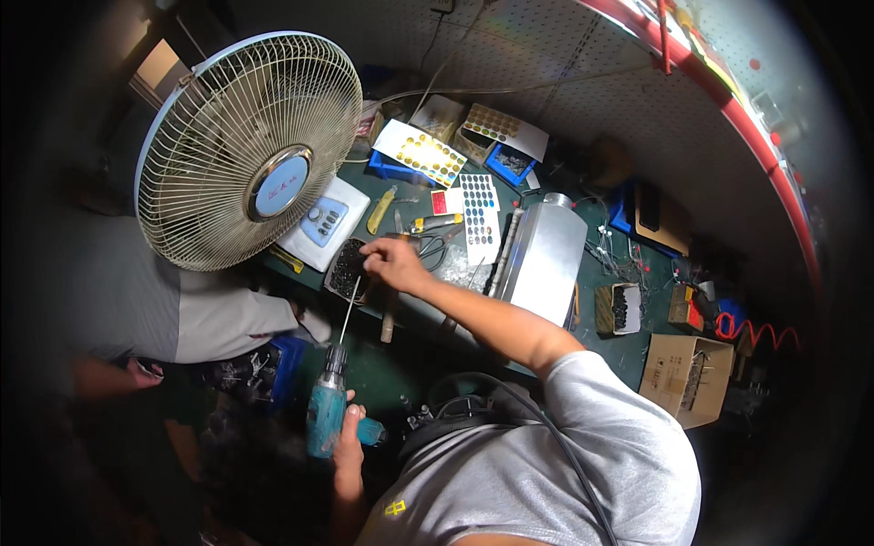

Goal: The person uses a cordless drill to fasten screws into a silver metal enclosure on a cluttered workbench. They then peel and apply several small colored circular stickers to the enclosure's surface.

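Observation:
My left hand (349, 437) grips a teal cordless drill (325, 414) by its handle, low in front of me. A long thin bit (350, 309) points up and away from its black chuck, the tip close to a small box of dark screws (345, 270). Over the right side of that box is my right hand (397, 263), its fingers bent down and drawn together at the dark pieces. Whatever is between those fingertips is too small to make out. A wooden-handled tool (389, 318) lies beside the box, below my right wrist.
A large fan (250, 150) stands at the left, near another person's pale-clothed leg (232, 318). On the green bench are a silver metal housing (543, 259), sticker sheets (480, 218), blue bins (510, 164) and a small parts box (619, 309). An open carton (669, 378) sits at the right.

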Tool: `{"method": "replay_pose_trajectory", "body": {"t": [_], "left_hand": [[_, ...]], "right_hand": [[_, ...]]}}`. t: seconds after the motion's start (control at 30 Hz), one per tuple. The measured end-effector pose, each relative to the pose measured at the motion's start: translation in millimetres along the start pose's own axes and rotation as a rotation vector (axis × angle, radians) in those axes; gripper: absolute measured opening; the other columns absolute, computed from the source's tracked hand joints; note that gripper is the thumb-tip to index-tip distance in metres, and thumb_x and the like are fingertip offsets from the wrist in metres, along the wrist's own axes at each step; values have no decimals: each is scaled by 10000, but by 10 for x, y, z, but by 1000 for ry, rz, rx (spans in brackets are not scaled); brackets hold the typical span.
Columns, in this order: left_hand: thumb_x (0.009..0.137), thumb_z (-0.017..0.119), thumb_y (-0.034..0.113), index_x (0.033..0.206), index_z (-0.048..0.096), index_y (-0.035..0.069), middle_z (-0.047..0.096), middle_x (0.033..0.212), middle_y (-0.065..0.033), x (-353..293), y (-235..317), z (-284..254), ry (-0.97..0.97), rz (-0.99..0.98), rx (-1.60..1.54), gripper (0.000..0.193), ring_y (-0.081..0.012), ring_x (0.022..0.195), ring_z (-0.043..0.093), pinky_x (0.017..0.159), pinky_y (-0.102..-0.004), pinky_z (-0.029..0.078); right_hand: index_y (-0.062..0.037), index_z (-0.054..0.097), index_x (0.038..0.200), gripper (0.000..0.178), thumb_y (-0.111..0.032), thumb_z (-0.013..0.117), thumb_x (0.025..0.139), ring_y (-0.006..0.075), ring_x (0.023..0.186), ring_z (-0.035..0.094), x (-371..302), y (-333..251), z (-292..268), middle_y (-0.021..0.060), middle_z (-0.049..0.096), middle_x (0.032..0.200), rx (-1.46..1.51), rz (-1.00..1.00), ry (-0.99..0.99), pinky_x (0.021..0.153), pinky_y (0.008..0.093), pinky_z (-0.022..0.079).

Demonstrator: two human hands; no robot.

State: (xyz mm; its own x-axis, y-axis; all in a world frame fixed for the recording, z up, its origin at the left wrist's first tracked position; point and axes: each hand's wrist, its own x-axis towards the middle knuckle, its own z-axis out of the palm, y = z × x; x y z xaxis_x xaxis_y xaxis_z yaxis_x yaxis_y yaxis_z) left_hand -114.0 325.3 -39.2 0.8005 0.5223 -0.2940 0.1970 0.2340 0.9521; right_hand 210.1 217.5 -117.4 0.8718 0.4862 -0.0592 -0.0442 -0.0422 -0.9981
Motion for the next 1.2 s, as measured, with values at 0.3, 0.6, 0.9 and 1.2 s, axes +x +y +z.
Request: {"method": "replay_pose_trajectory", "body": {"t": [0.3, 0.6, 0.9, 1.2], "left_hand": [[920, 692, 98, 1207, 638, -48, 682, 968, -72, 413, 264, 526, -424, -48, 51, 326, -123, 816, 634, 780, -288, 531], [907, 730, 141, 1253, 642, -12, 700, 1051, -77, 342, 348, 1367, -615, -193, 142, 388, -117, 837, 654, 791, -286, 536], [890, 742, 114, 1235, 641, -1, 698, 1109, -96, 228, 459, 2071, -680, -240, 227, 377, -143, 806, 637, 760, -307, 532], [827, 761, 155, 1148, 655, -40, 670, 998, -107, 299, 968, 2744, -656, -289, 326, 390, -190, 767, 610, 745, -355, 531]], "right_hand": [[-26, 682, 1133, 188, -47, 698, 947, 139, 879, 687, -1188, -681, -1319, 68, 695, 1021, 767, 302, 371, 746, 279, 636], [14, 620, 1192, 235, -25, 660, 964, 223, 934, 725, -1937, -606, -2186, 133, 706, 1043, 1126, 185, 479, 823, 354, 649], [19, 634, 1171, 221, -50, 672, 964, 194, 891, 719, -2264, -481, -2802, 121, 709, 1023, 1152, 93, 480, 801, 318, 638], [55, 647, 1146, 245, -100, 697, 963, 194, 894, 725, -2522, -421, -3498, 122, 700, 1020, 813, 140, 326, 786, 310, 635]]}}
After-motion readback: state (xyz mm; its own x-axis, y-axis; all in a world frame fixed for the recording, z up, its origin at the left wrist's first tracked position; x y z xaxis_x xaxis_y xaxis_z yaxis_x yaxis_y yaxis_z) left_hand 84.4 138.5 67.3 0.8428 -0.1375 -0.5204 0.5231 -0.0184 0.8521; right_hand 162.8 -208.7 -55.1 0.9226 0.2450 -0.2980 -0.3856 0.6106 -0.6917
